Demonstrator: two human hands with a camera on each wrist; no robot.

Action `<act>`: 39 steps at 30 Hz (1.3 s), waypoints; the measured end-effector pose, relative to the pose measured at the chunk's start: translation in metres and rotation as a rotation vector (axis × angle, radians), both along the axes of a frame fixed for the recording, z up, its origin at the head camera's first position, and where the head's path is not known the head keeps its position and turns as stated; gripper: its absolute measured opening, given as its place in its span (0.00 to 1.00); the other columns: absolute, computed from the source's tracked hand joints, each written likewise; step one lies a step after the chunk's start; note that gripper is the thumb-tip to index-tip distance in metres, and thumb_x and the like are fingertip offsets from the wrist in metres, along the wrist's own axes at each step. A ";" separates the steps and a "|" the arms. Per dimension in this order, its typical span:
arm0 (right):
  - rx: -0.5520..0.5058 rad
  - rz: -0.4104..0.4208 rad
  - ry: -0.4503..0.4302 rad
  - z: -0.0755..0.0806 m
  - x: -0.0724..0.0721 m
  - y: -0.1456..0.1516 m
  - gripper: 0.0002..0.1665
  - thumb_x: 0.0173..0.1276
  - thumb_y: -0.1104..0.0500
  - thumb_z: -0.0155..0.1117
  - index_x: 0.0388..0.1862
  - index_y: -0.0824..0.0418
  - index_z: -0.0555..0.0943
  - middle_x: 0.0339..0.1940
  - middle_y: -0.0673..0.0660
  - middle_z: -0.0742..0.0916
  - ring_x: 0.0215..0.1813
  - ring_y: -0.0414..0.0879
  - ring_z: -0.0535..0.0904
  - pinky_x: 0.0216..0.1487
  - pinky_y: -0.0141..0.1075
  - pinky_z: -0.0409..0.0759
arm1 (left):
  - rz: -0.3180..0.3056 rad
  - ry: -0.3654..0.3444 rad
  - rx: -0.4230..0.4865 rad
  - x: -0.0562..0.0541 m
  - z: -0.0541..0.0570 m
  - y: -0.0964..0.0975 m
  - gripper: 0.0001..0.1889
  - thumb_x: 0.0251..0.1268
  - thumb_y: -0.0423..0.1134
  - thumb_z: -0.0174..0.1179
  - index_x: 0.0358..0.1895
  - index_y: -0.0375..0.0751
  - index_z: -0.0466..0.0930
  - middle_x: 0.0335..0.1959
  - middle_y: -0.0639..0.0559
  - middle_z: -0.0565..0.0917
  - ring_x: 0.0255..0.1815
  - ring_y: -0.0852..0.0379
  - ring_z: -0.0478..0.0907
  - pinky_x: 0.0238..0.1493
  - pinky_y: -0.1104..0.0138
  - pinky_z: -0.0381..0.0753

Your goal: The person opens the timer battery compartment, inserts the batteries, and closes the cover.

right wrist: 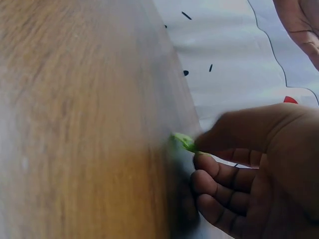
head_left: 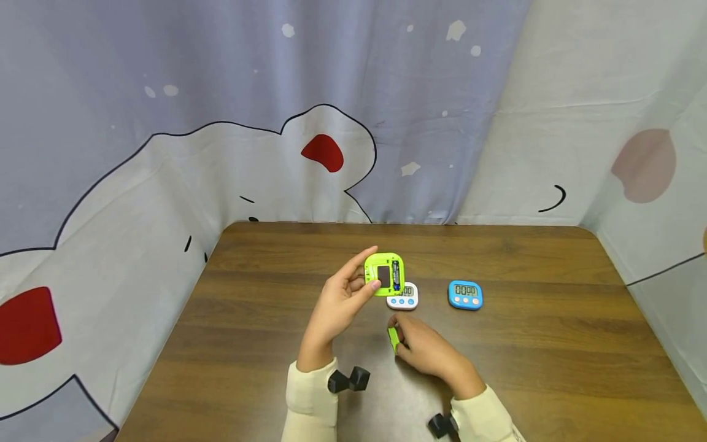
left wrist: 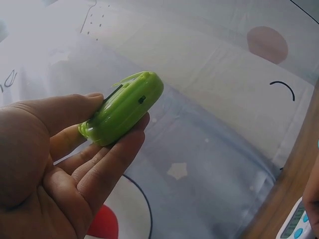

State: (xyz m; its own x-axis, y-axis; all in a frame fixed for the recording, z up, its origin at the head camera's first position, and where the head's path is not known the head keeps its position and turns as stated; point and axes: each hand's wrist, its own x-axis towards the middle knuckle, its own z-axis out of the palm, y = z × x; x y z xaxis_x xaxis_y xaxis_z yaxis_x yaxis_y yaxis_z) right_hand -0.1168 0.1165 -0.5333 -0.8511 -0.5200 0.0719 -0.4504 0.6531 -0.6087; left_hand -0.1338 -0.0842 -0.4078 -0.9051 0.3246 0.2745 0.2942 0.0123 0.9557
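Raised over the table, my left hand [head_left: 338,307] holds a lime-green digital timer [head_left: 383,275] between thumb and fingers. Its back faces me with the battery compartment uncovered, and a dark battery [head_left: 396,275] lies in the slot. From the left wrist view the timer [left wrist: 124,110] shows edge-on. Low over the tabletop, my right hand [head_left: 429,347] pinches a small green cover [head_left: 393,339] by its edge; the right wrist view has this cover [right wrist: 184,142] at the thumb and fingertips, partly hidden. Behind the green timer sits a white timer [head_left: 403,299], overlapped by it in the head view.
A blue timer [head_left: 465,295] lies on the wooden table [head_left: 552,344], right of the white one. Patterned curtains [head_left: 431,123] hang along the table's back edge and both sides. Each wrist carries a black camera mount [head_left: 349,380].
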 end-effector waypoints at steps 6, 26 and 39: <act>-0.014 -0.032 -0.018 0.001 -0.001 -0.001 0.16 0.64 0.67 0.61 0.50 0.60 0.75 0.29 0.45 0.75 0.30 0.37 0.70 0.32 0.33 0.73 | 0.000 0.002 0.008 -0.009 -0.020 -0.001 0.29 0.69 0.33 0.60 0.72 0.51 0.66 0.50 0.40 0.81 0.47 0.50 0.83 0.46 0.63 0.84; -0.423 -0.215 -0.100 0.039 -0.008 0.023 0.07 0.67 0.66 0.65 0.44 0.62 0.80 0.33 0.51 0.84 0.36 0.42 0.81 0.38 0.33 0.83 | 0.002 -0.020 -0.041 -0.001 0.000 0.005 0.30 0.68 0.28 0.59 0.72 0.39 0.64 0.47 0.38 0.81 0.44 0.49 0.83 0.43 0.65 0.84; -0.851 -0.235 -0.086 0.078 0.004 0.040 0.05 0.67 0.75 0.58 0.41 0.74 0.74 0.33 0.64 0.81 0.33 0.43 0.80 0.35 0.32 0.83 | 0.003 0.015 -0.132 -0.013 -0.032 0.010 0.30 0.67 0.36 0.62 0.71 0.58 0.66 0.43 0.47 0.82 0.40 0.57 0.84 0.38 0.68 0.83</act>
State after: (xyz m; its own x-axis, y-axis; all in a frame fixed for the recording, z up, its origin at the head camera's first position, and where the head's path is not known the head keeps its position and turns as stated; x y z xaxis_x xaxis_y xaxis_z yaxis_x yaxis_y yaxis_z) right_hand -0.1123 0.1568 -0.4552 -0.9494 -0.1308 0.2856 -0.2922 0.0337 -0.9558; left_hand -0.1471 -0.0746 -0.4400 -0.9021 0.3563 0.2434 0.3087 0.1389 0.9410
